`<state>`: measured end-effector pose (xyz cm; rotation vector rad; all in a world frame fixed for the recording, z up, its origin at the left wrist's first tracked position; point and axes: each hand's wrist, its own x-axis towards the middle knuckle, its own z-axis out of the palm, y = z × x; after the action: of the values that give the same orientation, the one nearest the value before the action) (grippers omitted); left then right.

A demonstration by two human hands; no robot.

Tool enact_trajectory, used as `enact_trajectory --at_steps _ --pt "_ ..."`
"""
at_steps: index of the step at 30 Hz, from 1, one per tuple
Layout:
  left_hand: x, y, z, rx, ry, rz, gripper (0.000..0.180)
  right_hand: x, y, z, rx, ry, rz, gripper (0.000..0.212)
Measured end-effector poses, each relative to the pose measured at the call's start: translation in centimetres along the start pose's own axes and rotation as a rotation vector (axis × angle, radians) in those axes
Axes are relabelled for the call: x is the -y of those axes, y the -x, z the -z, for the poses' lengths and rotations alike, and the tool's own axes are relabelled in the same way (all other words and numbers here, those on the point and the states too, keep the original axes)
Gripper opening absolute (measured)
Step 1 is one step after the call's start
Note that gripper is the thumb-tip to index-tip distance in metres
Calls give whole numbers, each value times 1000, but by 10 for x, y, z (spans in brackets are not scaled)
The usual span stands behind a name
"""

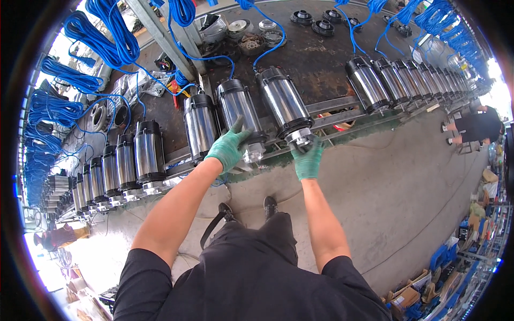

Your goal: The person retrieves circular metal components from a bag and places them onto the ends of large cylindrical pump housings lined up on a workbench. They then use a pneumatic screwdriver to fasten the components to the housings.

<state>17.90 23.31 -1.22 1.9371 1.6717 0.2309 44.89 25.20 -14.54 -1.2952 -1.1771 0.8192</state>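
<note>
Steel-cylinder pumps with black end collars lie in a row along the bench edge, their silver ends toward me. My right hand (307,158), in a green glove, has its fingers curled around the silver end of the right pump (285,101) of a group of three. My left hand (230,147), gloved the same, lies with fingers stretched against the lower part of the middle pump (238,107). To its left is the third pump (201,125), its lower end partly hidden by my left hand and wrist.
More pumps (149,152) line the bench to the left, and another row (369,85) continues right. Blue cable coils (112,32) hang above. A metal post (166,37) rises from the dark bench (316,59). Black round parts (323,27) lie farther back. Another person (476,125) is at far right.
</note>
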Motion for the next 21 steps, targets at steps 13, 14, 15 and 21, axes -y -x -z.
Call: enact_trajectory --at_steps 13,14,15,21 --pt "-29 33 36 79 99 162 66 62 3 -11 126 -161 -47 52" --pt "-20 45 9 -287 79 32 64 51 1 -6 109 26 86 39" --pt "-16 56 2 -366 36 -43 63 42 -2 0 149 141 169 42" --pt "21 254 3 -663 325 -48 66 -7 -33 51 -4 624 346 55"
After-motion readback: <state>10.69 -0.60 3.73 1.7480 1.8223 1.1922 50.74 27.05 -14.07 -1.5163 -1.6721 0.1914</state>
